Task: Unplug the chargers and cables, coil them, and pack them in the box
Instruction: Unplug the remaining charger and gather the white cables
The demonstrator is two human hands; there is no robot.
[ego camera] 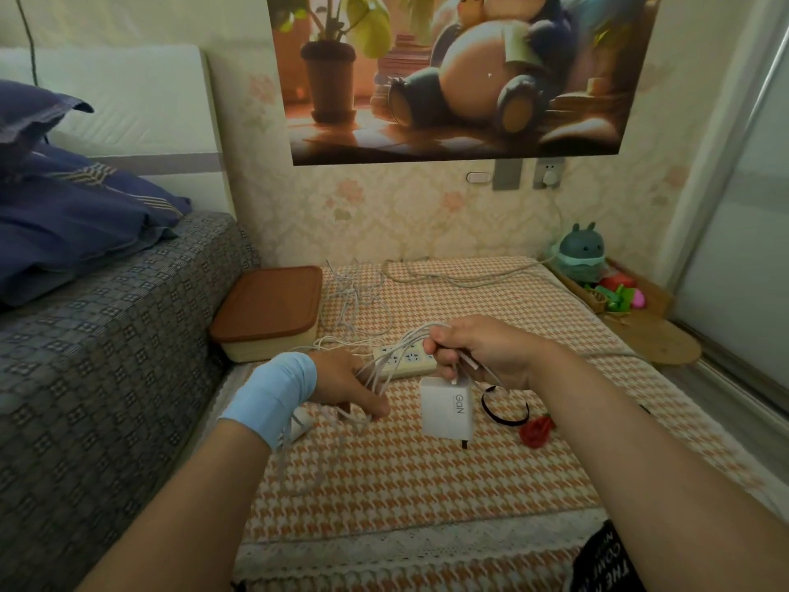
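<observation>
The right hand grips looped thin white cable, a white square charger dangling beneath; the left hand pinches its strands.

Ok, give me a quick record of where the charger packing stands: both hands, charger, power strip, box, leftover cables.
right grip: holds white cable loops
left grip: pinches cable strands lower down
charger: unplugged, hanging below the right grip
power strip: on the mat, behind the hands
box: lid on, at the mat's left edge
loose cables: uncoiled, beside the box
</observation>
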